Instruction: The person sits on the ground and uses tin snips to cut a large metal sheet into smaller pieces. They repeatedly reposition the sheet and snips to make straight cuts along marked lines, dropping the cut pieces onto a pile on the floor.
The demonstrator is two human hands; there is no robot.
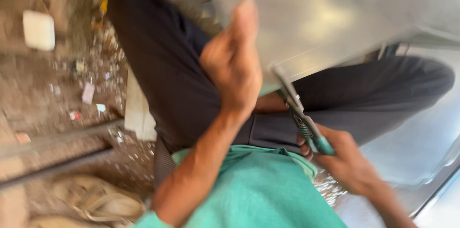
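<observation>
Hands first, nearest the camera: right hand closed around the green handles of a pair of snips, blades set at the lower edge of a sheet of shiny metal. Left hand flat, fingers extended, pressed against the sheet's left edge; it grips nothing. Sheet rests tilted over the lap, on dark trousers, above a teal shirt. Frame is motion-blurred, so blade contact cannot be confirmed. Risk, as a judgement: the cut edge looks sharp and the bracing palm sits just beside it; a slip of the sheet or a sudden bite of the blades could draw the edge across bare skin. Farther out, dirt ground strewn with scraps, a white block, a tan sack. No container with visible contents.
</observation>
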